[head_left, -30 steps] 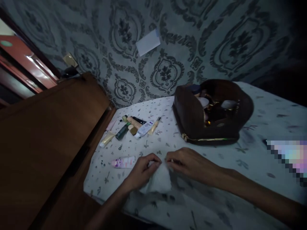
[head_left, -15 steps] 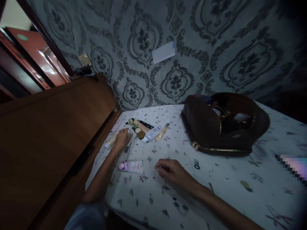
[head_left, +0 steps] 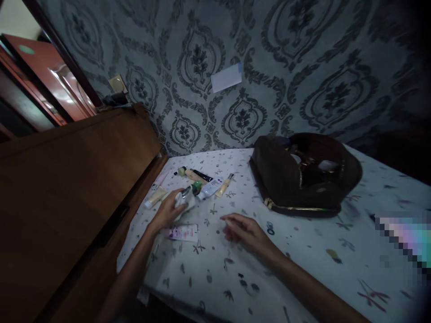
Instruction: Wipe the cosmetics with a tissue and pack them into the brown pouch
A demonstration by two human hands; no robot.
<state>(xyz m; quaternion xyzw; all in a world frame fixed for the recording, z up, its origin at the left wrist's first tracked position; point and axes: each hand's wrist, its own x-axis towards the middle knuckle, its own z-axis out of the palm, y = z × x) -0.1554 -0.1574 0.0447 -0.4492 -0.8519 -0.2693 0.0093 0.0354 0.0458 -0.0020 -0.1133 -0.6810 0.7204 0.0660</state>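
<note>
Head view. Left hand (head_left: 170, 207) closed around a bottle (head_left: 196, 186), a white wipe (head_left: 188, 200) bunched against it, thumb on the near side; the bottle's green end points far and right. Bottle sits at the left of the printed cloth (head_left: 215, 273), just beside the lavender tube (head_left: 211, 188); blur hides whether the two touch. Right hand (head_left: 244, 231) nearer and to the right, over the cloth, fingers loosely bent and parted, a modest gap to the thumb; lower fingers blurred. Left of the left hand, close by: a cream tube (head_left: 155, 197), with a pink tube (head_left: 160, 180) farther out toward the wood panel (head_left: 84, 166). Nearer, below the left hand: a purple-and-white tube (head_left: 183, 233), lying flat. Far side of the bottle, a loose cluster: green jar (head_left: 182, 171), peach tube (head_left: 194, 176), black tube (head_left: 202, 175). Slim beige tube (head_left: 224, 185) at the cluster's right edge, lying aslant. Brown bag (head_left: 278, 179) well to the right, mouth agape, contents showing inside, gold zip along its near base. Far right, a pixelated screen (head_left: 404, 235). Behind everything, patterned wall (head_left: 188, 107) bearing a white paper (head_left: 226, 78).
</note>
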